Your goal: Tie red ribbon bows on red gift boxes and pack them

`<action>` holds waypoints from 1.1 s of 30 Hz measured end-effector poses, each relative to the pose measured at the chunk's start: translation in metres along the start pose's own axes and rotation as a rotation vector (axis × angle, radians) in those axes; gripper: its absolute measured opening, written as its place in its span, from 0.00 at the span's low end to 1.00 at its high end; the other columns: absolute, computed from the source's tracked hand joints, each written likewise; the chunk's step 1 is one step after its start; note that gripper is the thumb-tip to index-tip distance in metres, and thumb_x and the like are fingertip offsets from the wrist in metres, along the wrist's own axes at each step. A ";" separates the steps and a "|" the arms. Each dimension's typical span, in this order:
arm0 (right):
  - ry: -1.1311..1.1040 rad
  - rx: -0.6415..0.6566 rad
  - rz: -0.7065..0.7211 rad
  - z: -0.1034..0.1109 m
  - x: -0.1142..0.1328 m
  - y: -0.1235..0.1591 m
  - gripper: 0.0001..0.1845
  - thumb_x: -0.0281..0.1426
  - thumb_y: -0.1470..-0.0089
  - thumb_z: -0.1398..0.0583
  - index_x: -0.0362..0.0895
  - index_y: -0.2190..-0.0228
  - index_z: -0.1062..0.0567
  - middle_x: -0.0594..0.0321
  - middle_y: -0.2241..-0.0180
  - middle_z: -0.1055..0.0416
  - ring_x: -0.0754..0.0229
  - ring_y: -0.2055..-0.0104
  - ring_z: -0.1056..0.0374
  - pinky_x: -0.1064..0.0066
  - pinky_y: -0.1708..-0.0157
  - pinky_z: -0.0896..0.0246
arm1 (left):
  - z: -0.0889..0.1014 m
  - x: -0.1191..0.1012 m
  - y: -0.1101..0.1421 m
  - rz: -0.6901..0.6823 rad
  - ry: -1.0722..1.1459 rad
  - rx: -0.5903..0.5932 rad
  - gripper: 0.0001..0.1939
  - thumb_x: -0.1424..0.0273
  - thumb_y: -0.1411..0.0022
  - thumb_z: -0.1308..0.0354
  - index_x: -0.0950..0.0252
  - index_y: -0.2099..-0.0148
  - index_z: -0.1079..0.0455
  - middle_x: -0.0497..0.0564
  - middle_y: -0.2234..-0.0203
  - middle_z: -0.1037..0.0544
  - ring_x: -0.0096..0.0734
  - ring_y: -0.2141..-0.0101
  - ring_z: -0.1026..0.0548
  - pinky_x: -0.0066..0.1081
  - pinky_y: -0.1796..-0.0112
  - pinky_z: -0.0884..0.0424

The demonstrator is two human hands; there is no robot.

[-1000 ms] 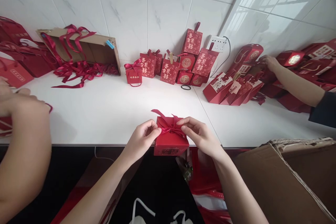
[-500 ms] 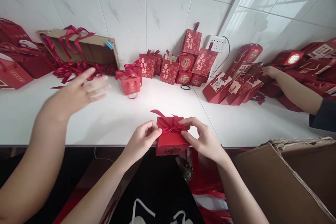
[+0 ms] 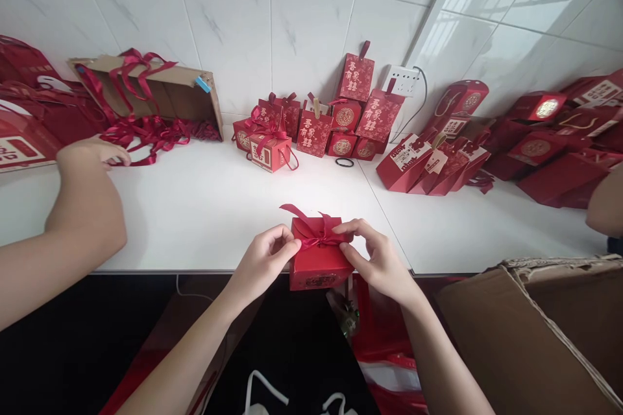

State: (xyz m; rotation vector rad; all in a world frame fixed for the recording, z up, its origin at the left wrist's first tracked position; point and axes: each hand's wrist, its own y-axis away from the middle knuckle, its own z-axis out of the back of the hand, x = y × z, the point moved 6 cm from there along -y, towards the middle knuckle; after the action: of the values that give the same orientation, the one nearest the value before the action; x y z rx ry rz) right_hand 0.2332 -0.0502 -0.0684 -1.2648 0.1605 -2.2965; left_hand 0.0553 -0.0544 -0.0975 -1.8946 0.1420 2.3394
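Evidently smooth, the white rectangular counter [image 3: 195, 220] has a crisp-edged red cardboard box [image 3: 321, 266] at its front edge. Bare hands [image 3: 264, 259] [image 3: 378, 259] meet the glossy dark-red ribbon bow [image 3: 321, 241] on top: the left pinches one side, while the right touches the other with parted fingertips, its grip unclear. The knot looks formed, the loops seemingly being adjusted; such slippery, satiny ribbon calls for light, even tension.

The box [image 3: 321, 267] is plain red, the ribbon [image 3: 320, 239] crimson, the tiles [image 3: 311, 26] white with grey veining.
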 end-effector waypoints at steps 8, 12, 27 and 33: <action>-0.155 0.018 -0.020 -0.003 -0.005 0.001 0.12 0.25 0.47 0.47 0.46 0.61 0.30 0.61 0.66 0.33 0.59 0.63 0.39 0.64 0.59 0.41 | -0.002 0.005 -0.001 0.020 0.034 0.026 0.16 0.60 0.42 0.49 0.63 0.75 0.45 0.42 0.81 0.45 0.23 0.78 0.47 0.26 0.76 0.48; -0.180 0.008 -0.023 -0.004 -0.004 -0.001 0.12 0.24 0.47 0.47 0.46 0.62 0.30 0.62 0.66 0.33 0.60 0.63 0.40 0.65 0.59 0.42 | -0.002 0.006 -0.001 0.020 0.035 0.026 0.16 0.60 0.41 0.49 0.63 0.75 0.45 0.42 0.81 0.45 0.23 0.78 0.46 0.26 0.76 0.48; -0.097 -0.248 -0.371 0.000 -0.018 0.030 0.19 0.46 0.43 0.50 0.45 0.76 0.37 0.68 0.79 0.43 0.65 0.76 0.46 0.73 0.73 0.47 | 0.002 -0.007 0.013 0.059 -0.139 -0.073 0.23 0.55 0.40 0.52 0.63 0.77 0.55 0.42 0.82 0.52 0.23 0.80 0.50 0.26 0.78 0.51; -0.077 -0.188 -0.407 -0.008 -0.018 0.010 0.25 0.50 0.46 0.49 0.45 0.82 0.45 0.71 0.82 0.52 0.67 0.78 0.54 0.74 0.79 0.57 | -0.003 -0.005 0.002 0.066 -0.054 -0.056 0.21 0.57 0.40 0.51 0.64 0.78 0.51 0.42 0.83 0.49 0.22 0.80 0.48 0.26 0.78 0.50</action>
State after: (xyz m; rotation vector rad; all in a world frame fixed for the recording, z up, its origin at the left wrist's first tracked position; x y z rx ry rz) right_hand 0.2380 -0.0516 -0.0899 -1.6017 0.0995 -2.6161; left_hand 0.0587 -0.0569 -0.0933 -1.8770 0.1373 2.4598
